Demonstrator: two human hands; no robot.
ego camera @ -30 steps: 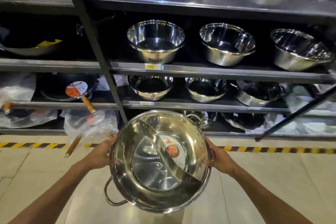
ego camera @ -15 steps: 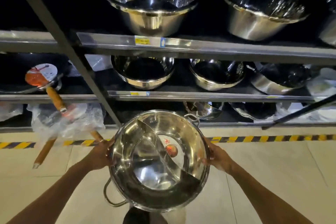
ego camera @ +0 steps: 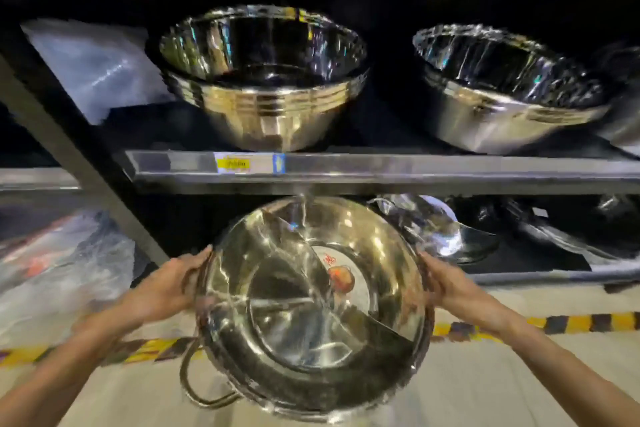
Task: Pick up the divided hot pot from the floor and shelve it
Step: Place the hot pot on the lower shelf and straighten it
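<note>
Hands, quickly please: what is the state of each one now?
Left hand: closed on the rim of the divided hot pot.
Right hand: closed on the opposite rim of the same pot.

1. Stood on the upper shelf (ego camera: pixel 381 168): a stack of nested steel bowls (ego camera: pixel 263 80), left of centre, rims upward.
2. Sat well apart to its right on the same shelf: a second steel bowl (ego camera: pixel 509 87), tilted slightly.
3. Stuck to the shelf's front edge, just below the stacked bowls: a yellow price label (ego camera: pixel 239 164).
4. Lay left of the stack, behind the slanted dark upright (ego camera: pixel 79 163): a clear plastic bag (ego camera: pixel 93 66).
5. Rested on the lower shelf, at right: blurred shiny cookware (ego camera: pixel 433 225), partly plastic-wrapped.
6. Heaped at far left: crumpled plastic wrapping (ego camera: pixel 59 253), contents unclear.
7. Ran across the pale floor (ego camera: pixel 467 392): yellow-and-black hazard tape (ego camera: pixel 571 322).
</note>
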